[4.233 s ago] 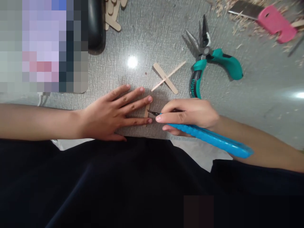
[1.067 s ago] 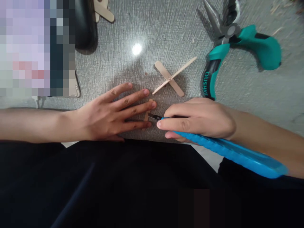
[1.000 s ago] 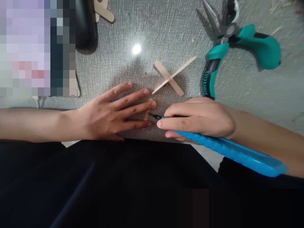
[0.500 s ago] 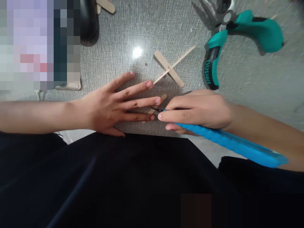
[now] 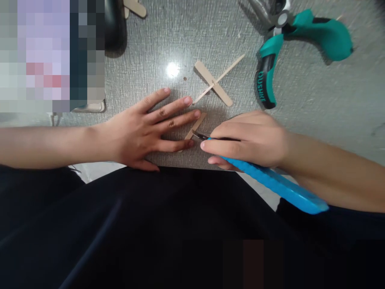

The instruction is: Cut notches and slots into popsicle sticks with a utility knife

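Observation:
My left hand (image 5: 144, 128) lies flat on the grey table (image 5: 315, 108), fingers spread, its fingertips pressing down a short wooden craft stick (image 5: 197, 125). My right hand (image 5: 249, 138) is closed around a blue utility knife (image 5: 270, 182). The knife's blade tip touches the stick just right of my left fingertips. Just beyond the hands lie two thin wooden sticks crossed in an X (image 5: 215, 83).
Teal-handled pliers (image 5: 288, 40) lie at the upper right. A dark cylindrical object (image 5: 116, 24) and more craft sticks (image 5: 135, 7) sit at the top. A blurred-out area covers the upper left. My dark clothing fills the lower part of the view.
The stick under my left fingers has turned from nearly upright to slanting up and to the right. The knife blade has stayed against it; the view shifted slightly.

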The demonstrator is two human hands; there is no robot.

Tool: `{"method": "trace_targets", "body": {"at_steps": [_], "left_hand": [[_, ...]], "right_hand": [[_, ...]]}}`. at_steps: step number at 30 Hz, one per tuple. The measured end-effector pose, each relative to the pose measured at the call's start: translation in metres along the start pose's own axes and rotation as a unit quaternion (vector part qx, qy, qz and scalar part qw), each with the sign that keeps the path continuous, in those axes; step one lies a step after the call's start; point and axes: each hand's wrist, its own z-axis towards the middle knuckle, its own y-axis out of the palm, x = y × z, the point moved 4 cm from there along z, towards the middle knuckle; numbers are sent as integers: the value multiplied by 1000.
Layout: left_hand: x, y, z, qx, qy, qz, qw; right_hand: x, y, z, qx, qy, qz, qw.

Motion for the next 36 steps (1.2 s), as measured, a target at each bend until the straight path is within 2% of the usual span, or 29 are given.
{"method": "trace_targets", "body": {"at_steps": [5,8,10,14,16,21,24,28,36], "left_hand": [[-1,2,1,-35,-14,10,999],[-1,1,1,-22,-9,7,1000],[-1,1,1,-12,-7,1,1000],[-2,1,0,-25,-10,-24,999],[-3,0,0,-38,-9,-32,999],[-2,-3,2,-64,9,-28,998],[1,-4,0,-64,13,-29,997],[1,-4,-3,-37,-1,-16,999],[-3,6,-6,37,35,-36,998]], "right_hand": [[5,7,5,-12,-12,3,1000],[4,3,7,-17,3,38,999],[4,-1,5,-31,36,66,997],[7,-10,-2,-78,157,123,977],[8,-12,-3,-91,174,140,970],[5,-13,4,-72,84,154,982],[6,-12,7,-69,59,162,983],[9,-12,7,-77,71,165,981],[12,-11,8,-86,27,141,986]]}}
